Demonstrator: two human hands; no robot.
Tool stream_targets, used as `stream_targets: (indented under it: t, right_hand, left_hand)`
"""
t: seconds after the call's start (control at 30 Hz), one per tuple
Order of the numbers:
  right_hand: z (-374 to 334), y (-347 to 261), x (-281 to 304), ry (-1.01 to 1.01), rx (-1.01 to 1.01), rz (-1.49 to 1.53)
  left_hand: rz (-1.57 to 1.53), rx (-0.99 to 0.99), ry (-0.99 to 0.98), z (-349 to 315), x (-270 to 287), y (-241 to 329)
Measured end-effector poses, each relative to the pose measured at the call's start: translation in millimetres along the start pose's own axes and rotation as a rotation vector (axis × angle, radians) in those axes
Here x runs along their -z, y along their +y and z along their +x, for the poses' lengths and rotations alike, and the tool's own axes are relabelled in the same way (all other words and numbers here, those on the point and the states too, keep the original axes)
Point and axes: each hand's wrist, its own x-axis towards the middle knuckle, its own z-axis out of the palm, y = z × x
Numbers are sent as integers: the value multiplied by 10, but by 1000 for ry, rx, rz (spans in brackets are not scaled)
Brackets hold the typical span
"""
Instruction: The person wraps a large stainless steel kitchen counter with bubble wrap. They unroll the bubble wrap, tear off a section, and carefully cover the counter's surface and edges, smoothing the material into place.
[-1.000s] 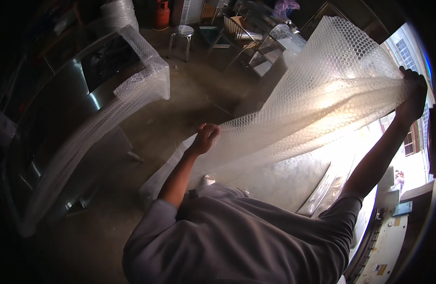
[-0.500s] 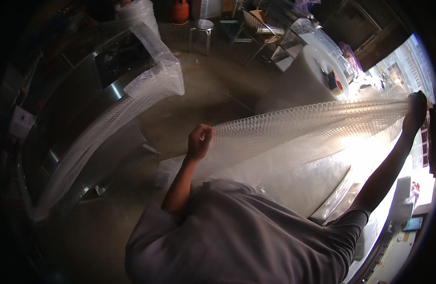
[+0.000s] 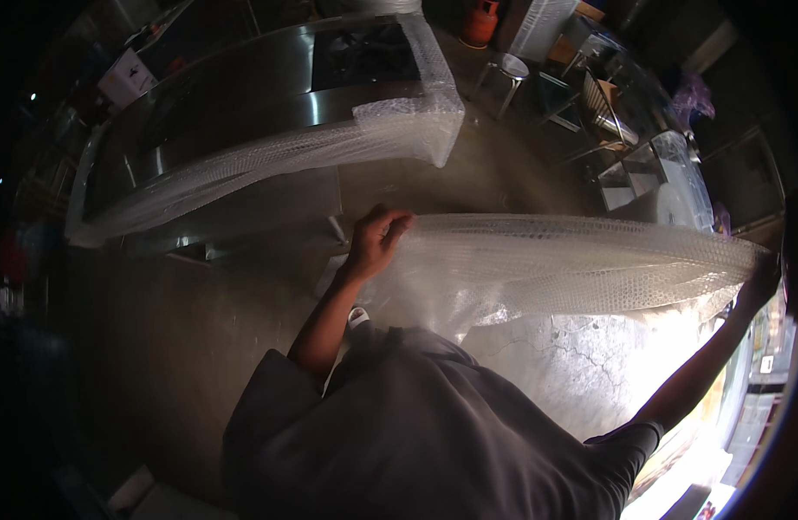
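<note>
A long sheet of clear bubble wrap [image 3: 572, 251] stretches between my two hands, sagging below its taut upper edge. My left hand [image 3: 377, 243] pinches one end of that edge. At the far right my right hand [image 3: 763, 277], dark and near the picture's rim, is closed round the other end. To the far left stands a metal worktop [image 3: 252, 108] with a dark square panel [image 3: 364, 56] set in it. Another strip of bubble wrap [image 3: 286, 146] runs along its near side and folds over its corner.
A round metal stool [image 3: 512, 68] and a red gas cylinder [image 3: 480, 24] stand at the back. Right of them are a wire rack [image 3: 603, 113] and wrapped goods. A wide pale roll [image 3: 672, 206] shows partly behind the held sheet. Concrete floor [image 3: 200, 347] lies at left.
My view has turned rightward-to-left, so the worktop now sits nearer the middle. Both hands keep their grip; the bubble wrap hangs lower on the right, covering more of the roll.
</note>
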Motion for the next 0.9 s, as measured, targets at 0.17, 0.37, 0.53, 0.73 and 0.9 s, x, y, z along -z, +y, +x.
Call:
stream_targets:
  t: [0.17,0.37,0.53,0.73,0.9]
  right_hand:
    - [101,-295,-344,77,39,66]
    - [-160,-889,-796,-76,-487,769]
    - [-295,-1690,-1180,74,-690,1241]
    - [322,-2977,-268,10,-840,1468]
    - [470,-4514,832,-374,-131,1515]
  left_hand:
    - [-125,133,38,-30,99,171]
    - [-63,203,248,-194,165,396]
    - [192,230,279,-217,167,552]
    - [338,31,234,-82,-131,968]
    - [353,-50,133,127,-462,1135]
